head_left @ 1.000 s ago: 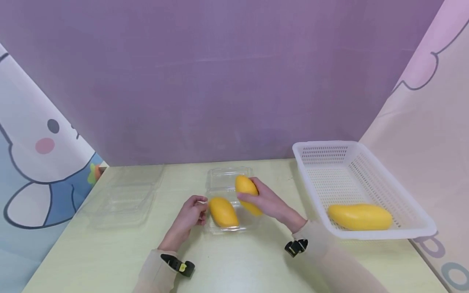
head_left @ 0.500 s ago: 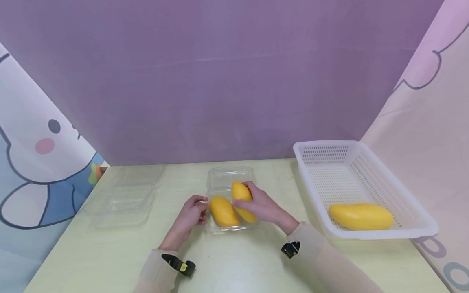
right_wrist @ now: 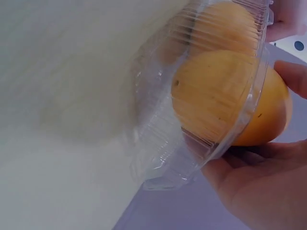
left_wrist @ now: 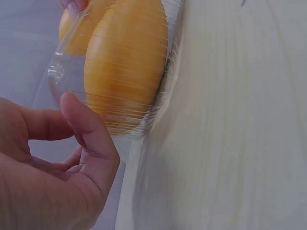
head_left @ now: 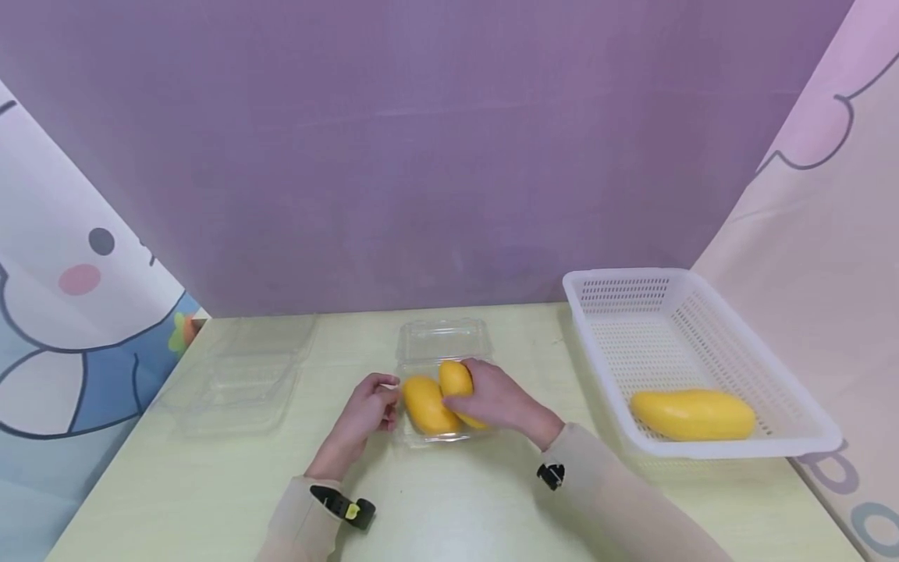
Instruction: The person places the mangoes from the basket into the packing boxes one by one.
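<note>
A clear plastic clamshell box (head_left: pixel 445 341) stands open on the table, its lid laid back. One yellow mango (head_left: pixel 425 407) rests in its left half. My right hand (head_left: pixel 500 398) grips a second mango (head_left: pixel 455 379) from the right, thumb in front. In the right wrist view, that held mango (right_wrist: pixel 211 93) is partly inside the box, behind its ribbed clear wall. My left hand (head_left: pixel 367 407) is at the box's left edge. In the left wrist view, its thumb and forefinger pinch the box's rim (left_wrist: pixel 56 72), the other fingers curled in.
At the right stands a white perforated basket (head_left: pixel 794 390) with one more mango (head_left: pixel 692 415) in its front part. More clear plastic boxes (head_left: pixel 242 382) lie at the left of the table. A purple wall (head_left: pixel 449 156) rises along the table's back edge.
My right hand has brought its mango down and left into the box, beside the first mango. The left hand has stayed at the box's edge.
</note>
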A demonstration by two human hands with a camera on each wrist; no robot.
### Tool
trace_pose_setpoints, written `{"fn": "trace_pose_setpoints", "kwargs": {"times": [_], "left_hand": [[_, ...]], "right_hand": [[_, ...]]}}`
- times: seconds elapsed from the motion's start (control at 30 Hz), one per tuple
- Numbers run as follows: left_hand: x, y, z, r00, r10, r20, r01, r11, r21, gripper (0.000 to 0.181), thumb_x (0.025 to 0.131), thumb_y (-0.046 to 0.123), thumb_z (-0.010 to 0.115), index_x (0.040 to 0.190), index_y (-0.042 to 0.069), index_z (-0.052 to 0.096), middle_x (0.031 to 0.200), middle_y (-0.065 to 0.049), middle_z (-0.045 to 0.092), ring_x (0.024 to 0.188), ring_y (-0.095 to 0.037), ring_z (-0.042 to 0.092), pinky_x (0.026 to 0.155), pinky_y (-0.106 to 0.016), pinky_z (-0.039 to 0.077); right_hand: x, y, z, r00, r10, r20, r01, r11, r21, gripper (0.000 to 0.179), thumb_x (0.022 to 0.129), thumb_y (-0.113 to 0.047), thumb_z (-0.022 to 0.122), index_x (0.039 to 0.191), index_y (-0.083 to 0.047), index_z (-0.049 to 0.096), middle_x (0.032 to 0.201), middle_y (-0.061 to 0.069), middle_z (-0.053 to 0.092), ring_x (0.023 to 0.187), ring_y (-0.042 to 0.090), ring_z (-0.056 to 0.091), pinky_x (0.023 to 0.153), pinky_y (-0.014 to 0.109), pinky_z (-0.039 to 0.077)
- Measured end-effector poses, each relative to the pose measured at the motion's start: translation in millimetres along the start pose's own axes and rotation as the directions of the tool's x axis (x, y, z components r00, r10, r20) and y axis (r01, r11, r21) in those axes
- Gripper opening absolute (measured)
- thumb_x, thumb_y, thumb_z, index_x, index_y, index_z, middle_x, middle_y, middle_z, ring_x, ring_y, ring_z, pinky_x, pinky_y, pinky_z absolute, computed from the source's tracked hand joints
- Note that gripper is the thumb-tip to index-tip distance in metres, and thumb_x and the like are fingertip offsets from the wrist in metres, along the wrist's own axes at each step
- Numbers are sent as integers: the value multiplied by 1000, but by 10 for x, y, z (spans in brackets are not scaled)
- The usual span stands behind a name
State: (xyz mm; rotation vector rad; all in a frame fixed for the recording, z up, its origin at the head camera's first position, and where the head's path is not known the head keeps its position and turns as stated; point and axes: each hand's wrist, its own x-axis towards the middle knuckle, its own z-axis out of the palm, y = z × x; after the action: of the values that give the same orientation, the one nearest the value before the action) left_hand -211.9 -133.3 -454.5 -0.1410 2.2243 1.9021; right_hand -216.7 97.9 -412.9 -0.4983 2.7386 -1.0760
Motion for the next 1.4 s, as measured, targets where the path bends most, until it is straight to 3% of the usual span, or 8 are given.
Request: {"fn": "trace_pose_setpoints", "kwargs": {"times": [0.23, 0.43, 0.57, 0.7, 0.97, 1.4], "left_hand": [[7, -7, -1, 1000, 2, 2, -2, 1000, -1, 31, 100, 9, 53, 128, -2, 50, 90, -12, 53, 65, -19, 52, 59, -30, 47], [5, -9, 1, 1000, 9, 4, -9, 1000, -7, 29, 100, 9, 53, 126, -2, 51, 89, -11, 53, 64, -19, 51, 58, -29, 46], [6, -14, 0, 1000, 13, 6, -13, 1000, -8, 29, 99, 9, 54, 127, -2, 50, 88, -11, 52, 63, -18, 51, 57, -29, 46], [7, -18, -1, 1000, 16, 7, -15, 1000, -8, 30, 100, 9, 53, 127, -2, 50, 89, -11, 52, 63, -18, 51, 57, -29, 46], [9, -21, 1, 1000, 19, 6, -18, 1000, -12, 30, 99, 8, 53, 127, -3, 50, 89, -11, 52, 63, -18, 51, 57, -29, 46], [21, -35, 6, 1000, 12, 1, -12, 1000, -20, 28, 99, 8, 53, 125, -1, 51, 88, -10, 52, 64, -18, 51, 58, -29, 47]], "right_hand": [[13, -20, 0, 1000, 26, 14, -24, 990, -141, 61, 86, -39, 74, 126, 4, 59, 103, 8, 53, 85, 21, 51, 77, 37, 49], [5, -9, 32, 999, 8, -34, -14, 981, -192, 76, 88, -41, 75, 143, 4, 49, 114, 12, 53, 90, 23, 52, 77, 39, 51], [-13, -4, 33, 997, -23, -76, 5, 973, -232, 68, 90, -40, 74, 144, -5, 50, 117, 12, 54, 91, 23, 52, 75, 40, 51], [-22, -2, 3, 993, -69, -95, 44, 968, -247, 57, 93, -35, 72, 140, -6, 56, 121, 12, 57, 96, 23, 54, 77, 40, 52], [9, 22, -155, 986, -71, -149, 42, 981, -189, 45, 98, -30, 68, 133, -4, 62, 132, 12, 59, 118, 29, 57, 98, 47, 49], [170, 187, -347, 966, 37, -257, -53, 997, -52, 49, 99, -26, 62, 136, 4, 56, 133, 23, 56, 119, 38, 56, 101, 51, 46]]}}
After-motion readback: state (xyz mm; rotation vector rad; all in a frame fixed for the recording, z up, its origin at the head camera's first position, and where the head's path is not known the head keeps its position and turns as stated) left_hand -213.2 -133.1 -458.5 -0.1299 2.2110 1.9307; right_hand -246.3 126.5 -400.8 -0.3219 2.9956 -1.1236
